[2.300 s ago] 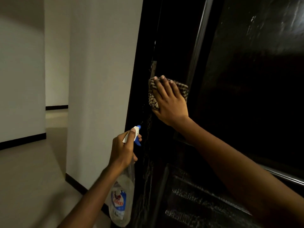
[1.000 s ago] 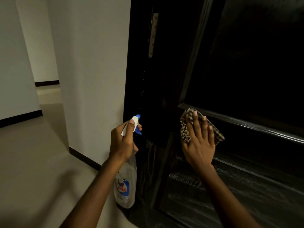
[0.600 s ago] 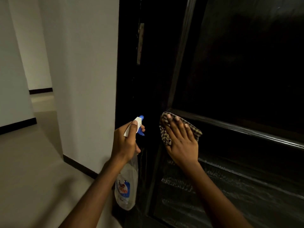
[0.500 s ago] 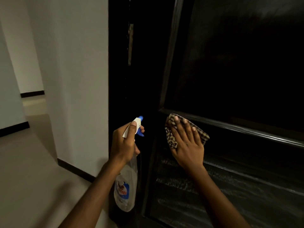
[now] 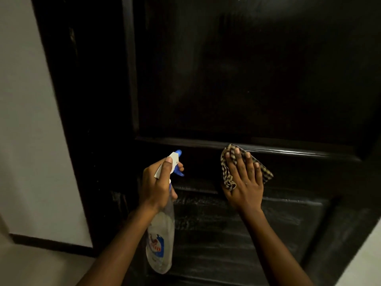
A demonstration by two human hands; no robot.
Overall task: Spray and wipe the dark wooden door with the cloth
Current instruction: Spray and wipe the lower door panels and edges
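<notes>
The dark wooden door (image 5: 257, 75) fills most of the view, with a raised rail across its middle and a wet-looking lower panel. My right hand (image 5: 244, 180) presses a checked cloth (image 5: 227, 162) flat against the door just under that rail, fingers straight and spread. My left hand (image 5: 159, 182) grips the neck of a clear spray bottle (image 5: 160, 240) with a white and blue trigger head; the nozzle points at the door, left of the cloth. The bottle hangs down below my fist.
A pale wall (image 5: 26, 120) with a dark skirting board (image 5: 51, 242) stands left of the black door frame (image 5: 86, 120). Light floor (image 5: 31, 267) shows at the bottom left. A pale surface (image 5: 365, 263) cuts in at the bottom right corner.
My right hand has slid the cloth from the upper door edge down to under the rail, then rightward along it. The view has turned to face the door. The bottle hand has barely moved.
</notes>
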